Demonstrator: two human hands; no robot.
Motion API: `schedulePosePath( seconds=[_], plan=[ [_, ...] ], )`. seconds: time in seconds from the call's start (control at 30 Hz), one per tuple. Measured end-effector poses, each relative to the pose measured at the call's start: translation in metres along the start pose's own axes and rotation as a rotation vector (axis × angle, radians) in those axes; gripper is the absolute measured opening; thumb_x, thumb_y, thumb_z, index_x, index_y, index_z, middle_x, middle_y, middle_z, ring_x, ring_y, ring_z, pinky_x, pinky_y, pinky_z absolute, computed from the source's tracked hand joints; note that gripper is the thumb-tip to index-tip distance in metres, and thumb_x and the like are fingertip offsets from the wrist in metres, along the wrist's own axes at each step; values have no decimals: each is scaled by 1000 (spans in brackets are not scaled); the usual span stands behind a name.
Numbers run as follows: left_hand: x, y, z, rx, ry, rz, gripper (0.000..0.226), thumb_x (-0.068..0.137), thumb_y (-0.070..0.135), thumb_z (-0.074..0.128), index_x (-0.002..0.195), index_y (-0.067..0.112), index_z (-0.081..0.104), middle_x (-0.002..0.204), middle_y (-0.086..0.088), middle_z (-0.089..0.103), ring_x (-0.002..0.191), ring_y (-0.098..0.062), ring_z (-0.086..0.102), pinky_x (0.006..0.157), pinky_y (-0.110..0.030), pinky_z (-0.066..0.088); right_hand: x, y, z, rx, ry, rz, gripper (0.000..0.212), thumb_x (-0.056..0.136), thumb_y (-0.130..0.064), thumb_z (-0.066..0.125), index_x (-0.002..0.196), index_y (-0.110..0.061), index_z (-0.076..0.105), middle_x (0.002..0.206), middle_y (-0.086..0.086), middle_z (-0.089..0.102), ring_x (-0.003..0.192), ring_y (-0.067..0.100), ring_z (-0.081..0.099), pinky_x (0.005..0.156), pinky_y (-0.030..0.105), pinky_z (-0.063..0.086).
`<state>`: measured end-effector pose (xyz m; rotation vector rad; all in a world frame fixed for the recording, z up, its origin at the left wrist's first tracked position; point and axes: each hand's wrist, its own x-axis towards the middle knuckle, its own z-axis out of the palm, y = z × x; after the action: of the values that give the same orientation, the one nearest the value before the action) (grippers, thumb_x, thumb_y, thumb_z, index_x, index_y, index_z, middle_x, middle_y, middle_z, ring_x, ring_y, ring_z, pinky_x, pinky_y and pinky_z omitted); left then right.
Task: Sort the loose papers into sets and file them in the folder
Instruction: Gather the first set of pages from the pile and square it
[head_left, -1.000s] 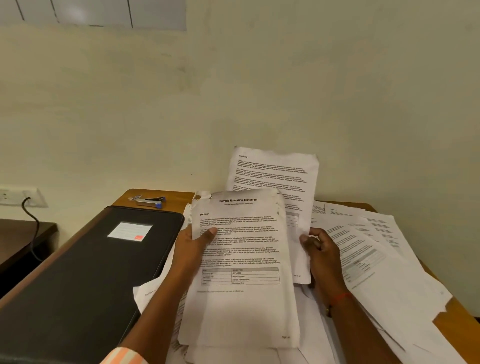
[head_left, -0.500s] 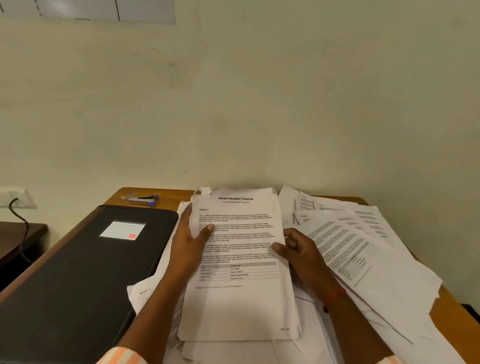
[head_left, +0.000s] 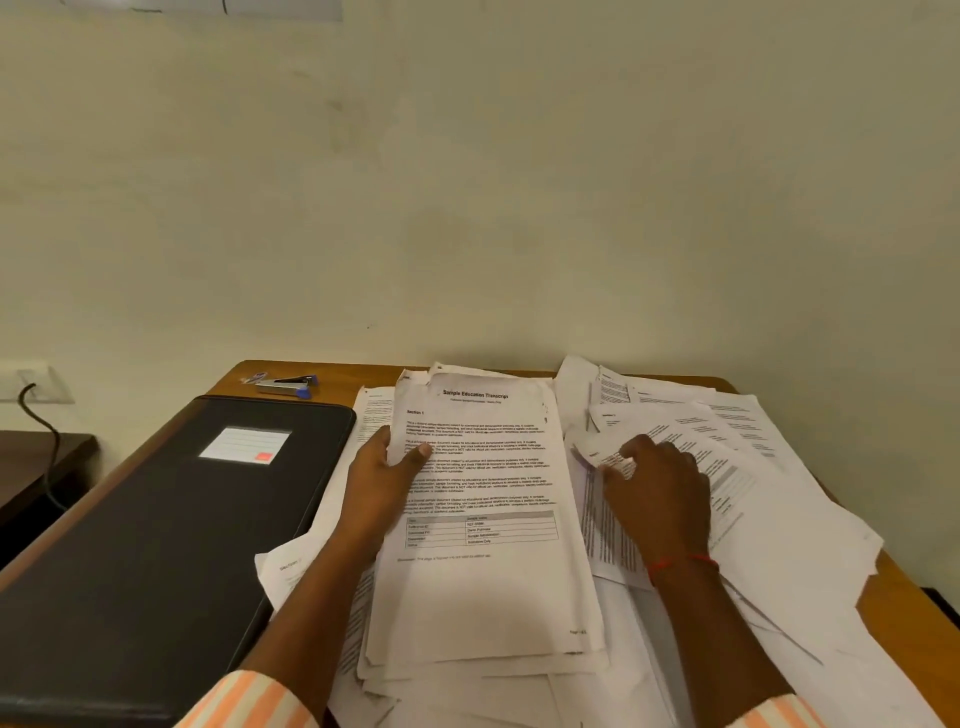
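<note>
Left hand (head_left: 384, 470) is gripping the white printed paper stack (head_left: 483, 587) at mid-table; right hand (head_left: 662, 493) is lying on loose white sheets (head_left: 779, 519), grip unclear. Closed black rectangular folder (head_left: 156, 545) is sitting left, near end cropped.

The wooden table (head_left: 337, 379) carries a closed black folder (head_left: 156, 545) on its left side, and a small stapler (head_left: 287, 386) lies beyond it at the far edge. Loose papers (head_left: 779, 545) cover the middle and the right side in overlapping heaps.

Legible txt
You'll read "Sample Education Transcript" + "Section 1" on top sheet (head_left: 483, 571) of stack (head_left: 467, 670); rest too small.
</note>
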<state>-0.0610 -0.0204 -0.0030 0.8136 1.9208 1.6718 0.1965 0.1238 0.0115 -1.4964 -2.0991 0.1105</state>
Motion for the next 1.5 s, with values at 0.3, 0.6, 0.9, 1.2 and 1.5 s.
schedulePosePath(
  seconds=[0.3,0.6,0.9,1.2,1.5],
  plan=[
    [-1,-1,1,34,39,42,38,96,26,68,129,29,48,122,7,63,96,-15,70,75,-35,62,-3,0,7,181,-112,105,29,94,-11,59,121,-9,68,118,13,69,110,32,63,90,32,48],
    [-17,6,17,79,7,194,58,96,29,67,141,46,34,128,15,58,105,-12,67,76,-30,62,-42,-73,9,800,-211,-355,34,97,-19,65,131,-19,61,114,-11,68,105,-8,61,85,6,47],
    [-30,16,29,-52,-15,236,61,99,36,62,148,47,28,155,14,40,133,-13,50,106,-49,49,-62,-87,28,724,-416,-596,50,104,-24,51,152,-25,39,156,-13,38,144,-3,31,118,20,27],
    [-26,9,29,-145,-9,144,49,102,29,57,148,34,41,135,13,60,109,-11,67,82,-29,61,-68,-93,25,594,-359,-646,52,104,-30,50,153,-28,35,159,-19,27,147,-8,17,118,11,12],
    [-14,5,20,-70,15,120,37,96,34,67,132,35,56,120,12,69,106,-15,71,84,-43,62,-23,-50,-2,278,31,-15,85,80,-47,79,148,-13,39,151,14,39,141,33,34,112,51,33]
  ],
)
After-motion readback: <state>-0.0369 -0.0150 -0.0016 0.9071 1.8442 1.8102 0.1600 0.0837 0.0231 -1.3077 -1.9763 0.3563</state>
